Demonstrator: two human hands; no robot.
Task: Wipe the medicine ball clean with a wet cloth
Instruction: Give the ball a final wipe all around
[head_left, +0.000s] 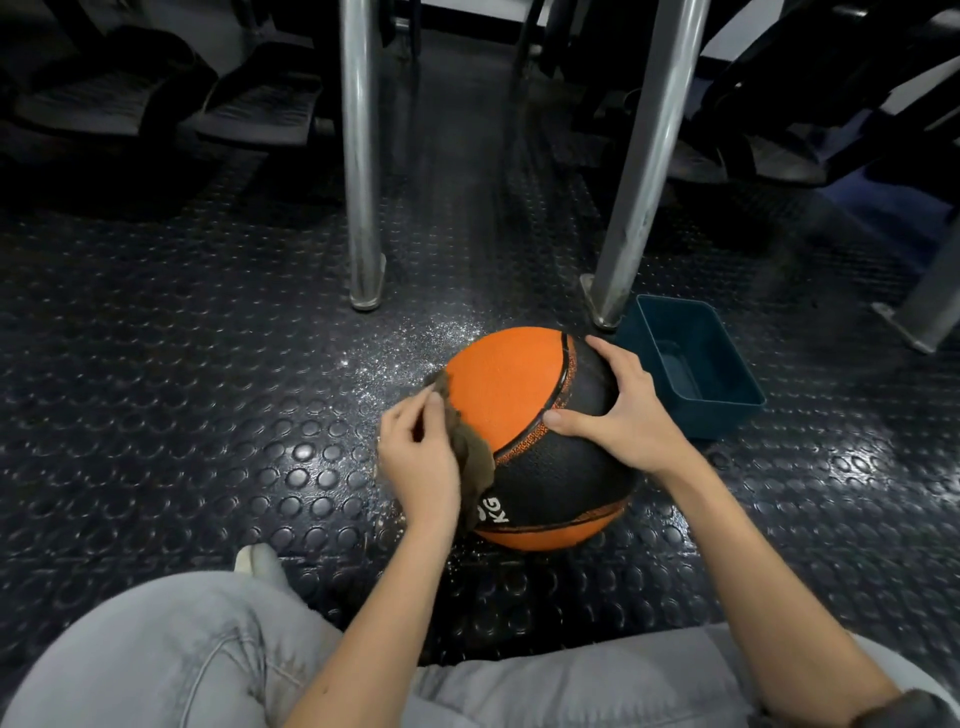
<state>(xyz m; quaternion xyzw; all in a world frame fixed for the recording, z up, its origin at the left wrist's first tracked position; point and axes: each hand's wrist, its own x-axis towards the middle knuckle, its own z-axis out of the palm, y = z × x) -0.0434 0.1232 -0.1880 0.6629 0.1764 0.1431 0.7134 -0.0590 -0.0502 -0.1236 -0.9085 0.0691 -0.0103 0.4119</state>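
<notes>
An orange and black medicine ball (519, 395) marked "KG" sits on the dark studded floor in front of my knees. My left hand (415, 457) grips a brown cloth (472, 457) and holds it against the ball's left side. The cloth hangs down over the seam between the orange and black panels. My right hand (623, 410) rests spread on the ball's upper right, thumb and fingers splayed over the black panel.
A blue plastic tub (691, 364) stands just right of the ball, with a little water at its bottom. Two metal legs (363, 208) rise behind the ball, the right one (639, 182) near the tub. Wet speckles (395, 358) mark the studded floor (208, 415). Dark gym equipment fills the background.
</notes>
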